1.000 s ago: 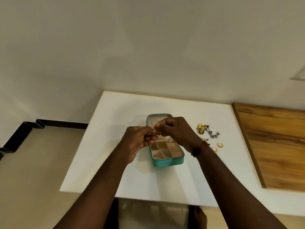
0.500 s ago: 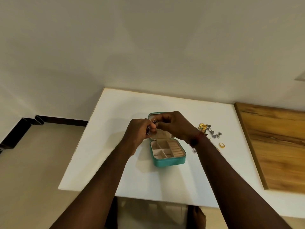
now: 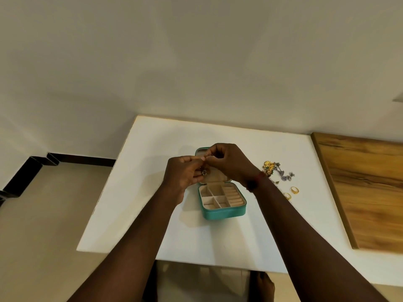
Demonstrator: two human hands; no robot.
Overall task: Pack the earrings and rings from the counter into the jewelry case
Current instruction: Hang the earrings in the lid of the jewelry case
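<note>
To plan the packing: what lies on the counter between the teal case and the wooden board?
In the head view, a heap of earrings and two gold rings lie there.

A: How is the light?
B: Warm, soft and rather dim, coming from the right; the white desk [image 3: 122, 203] is the brightest patch.
A: Shadows?
B: Faint, blurred ones on the desk left of the jewelry case [image 3: 224, 214], broad ones across the wall [image 3: 196, 62].
A: Sharpness?
B: Soft all over; the wide lens bows the desk's edges, and the forearms [image 3: 305, 236] go dark.
</note>
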